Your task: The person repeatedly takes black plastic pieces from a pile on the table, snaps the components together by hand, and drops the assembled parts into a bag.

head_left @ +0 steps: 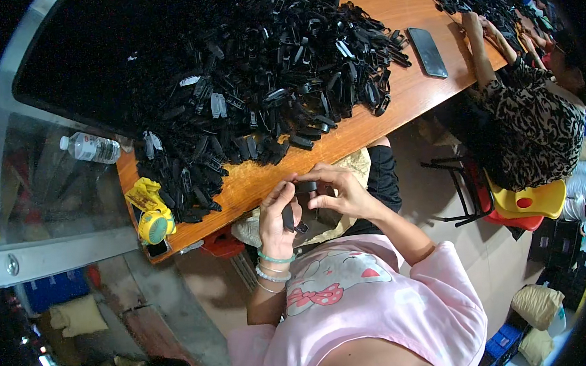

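Note:
Close to the table's front edge, my two hands meet over my lap. My left hand [278, 214], with bracelets at its wrist, is closed around a black strap-like piece [288, 218], part of which sticks out below the fingers. My right hand [342, 192] is curled with thumb and forefinger about a dark band-like part [305, 187] between the hands. Whether the two parts are joined I cannot tell. Just beyond lies a large heap of small black strap-like pieces [260, 91], a few with pale or shiny faces.
The wooden table [350, 127] carries a yellow handheld fan [154, 218] at its left corner and a dark phone [427, 52] at the right. A clear bottle [91, 148] lies at far left. At right a person in a patterned top [534, 128] sits on a yellow chair [529, 202].

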Tool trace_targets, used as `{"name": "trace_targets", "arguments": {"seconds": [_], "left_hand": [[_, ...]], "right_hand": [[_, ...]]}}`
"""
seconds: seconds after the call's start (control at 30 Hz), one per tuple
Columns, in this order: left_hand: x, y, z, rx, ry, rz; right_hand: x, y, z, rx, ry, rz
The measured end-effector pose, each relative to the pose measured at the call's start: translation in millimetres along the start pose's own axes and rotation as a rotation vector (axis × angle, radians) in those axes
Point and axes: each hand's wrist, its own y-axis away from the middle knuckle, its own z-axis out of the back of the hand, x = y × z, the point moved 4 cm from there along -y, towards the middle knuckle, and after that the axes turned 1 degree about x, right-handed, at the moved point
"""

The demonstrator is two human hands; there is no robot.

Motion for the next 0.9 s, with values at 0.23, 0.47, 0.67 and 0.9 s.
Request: {"name": "trace_targets", "arguments": {"seconds": [0.23,0.47,0.67,0.9], "left_hand": [[1.5,2.9,-1.2,0.045,-0.072,-0.018],[7.1,-0.1,3.3,0.039,-0.037,0.025],[-13.8,32.5,-19.0,0.113,-0.636,-0.509],[-16.2,26.1,-12.0,0.206,-0.803,-0.5]], "right_hand": [[-0.6,6.7,-0.3,-0.085,0.08,-0.034],[4.5,9.6,-2.1,-0.052,0.1,-0.03],[-0.7,23.0,2.1,-0.123,-0.194,-0.201],[-1.6,29.4,6.3,-0.125,-0.126,-0.146]]}}
